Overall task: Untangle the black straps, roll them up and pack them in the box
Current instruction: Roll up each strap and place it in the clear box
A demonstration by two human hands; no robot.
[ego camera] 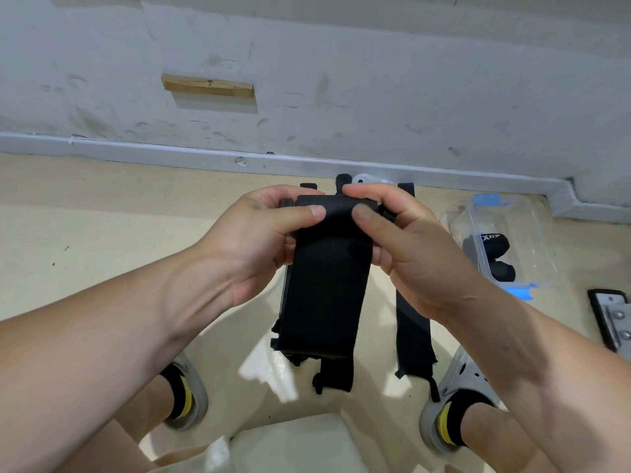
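A wide black strap (324,295) hangs in front of me, its top end folded over. My left hand (263,240) pinches that top end from the left, thumb on the front. My right hand (406,244) pinches it from the right in the same way. Another black strap (413,332) lies flat on the floor just to the right. The clear plastic box (512,213) with blue clips stands on the floor at the right, open, with two rolled black straps (495,257) inside. More black strap ends (343,180) show behind my fingers near the wall.
A grey skirting board (136,148) and scuffed wall close the far side. A dark device with metal brackets (611,319) lies at the right edge. My feet in grey shoes (454,397) stand either side of a pale seat edge (300,442).
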